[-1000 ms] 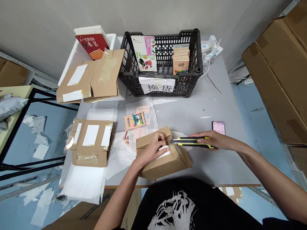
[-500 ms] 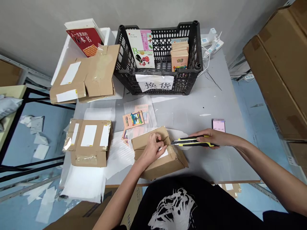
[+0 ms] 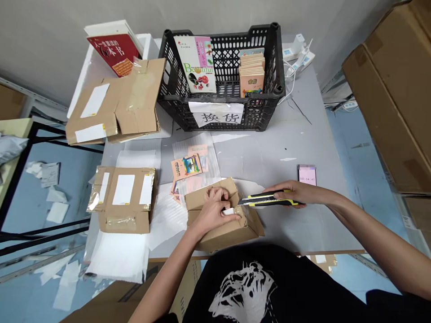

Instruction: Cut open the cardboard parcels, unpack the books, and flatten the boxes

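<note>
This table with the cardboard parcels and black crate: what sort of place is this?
Probably the back room of a bookseller handling returns. The black plastic crate carries a sign reading 换货, "exchange goods", and holds books; opened cardboard parcels lie on the table; large cartons stand alongside.

Our bare left hand sits low and central, fingers curled downward, its long bare forearm angling up from the bottom edge. Our bare right hand reaches in from the right, fingers closed in a sideways grip, wrist nearly straight.
</note>
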{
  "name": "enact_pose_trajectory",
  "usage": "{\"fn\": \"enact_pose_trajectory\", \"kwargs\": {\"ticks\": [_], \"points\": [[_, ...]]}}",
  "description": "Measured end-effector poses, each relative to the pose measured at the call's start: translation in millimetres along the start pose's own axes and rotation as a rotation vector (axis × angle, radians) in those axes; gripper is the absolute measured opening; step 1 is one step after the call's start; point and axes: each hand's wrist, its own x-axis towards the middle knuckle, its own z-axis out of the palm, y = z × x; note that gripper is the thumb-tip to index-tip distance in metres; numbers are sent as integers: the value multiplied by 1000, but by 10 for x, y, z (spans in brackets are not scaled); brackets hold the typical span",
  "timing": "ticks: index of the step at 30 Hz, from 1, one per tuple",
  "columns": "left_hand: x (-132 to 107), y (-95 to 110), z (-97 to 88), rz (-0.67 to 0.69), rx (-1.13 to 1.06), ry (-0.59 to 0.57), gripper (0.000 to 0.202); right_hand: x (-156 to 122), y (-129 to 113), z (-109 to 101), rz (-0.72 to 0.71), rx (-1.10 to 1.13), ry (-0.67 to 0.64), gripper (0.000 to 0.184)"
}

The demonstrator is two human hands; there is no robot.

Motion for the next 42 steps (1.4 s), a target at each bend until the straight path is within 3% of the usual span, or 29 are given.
{"fn": "enact_pose_trajectory", "kwargs": {"ticks": [5, 12, 24, 30, 34, 38, 40, 42], "points": [[22, -54, -14, -51, 44, -124, 51, 30, 48, -18, 44, -26, 19, 57], [67, -13, 25, 43, -95, -227, 48, 97, 129, 21, 71, -33, 18, 58], [5, -138, 27, 16, -199, -204, 58, -4, 174, 71, 67, 115, -56, 64], [-5, -185, 102, 3, -178, -160, 58, 60, 157, 123, 70, 72, -90, 61], [-23, -220, 112, 34, -143, -124, 57, -89, 150, 119, 113, 107, -83, 63], [-3, -111, -78, 49, -8, -38, 52, -268, 172, 53, 39, 84, 135, 64], [20, -28, -219, 28, 96, 68, 49, -230, 226, 42, 12, -30, 386, 60], [51, 39, -321, 27, 206, 152, 46, -52, 327, 71, 46, -298, 690, 53]]}}
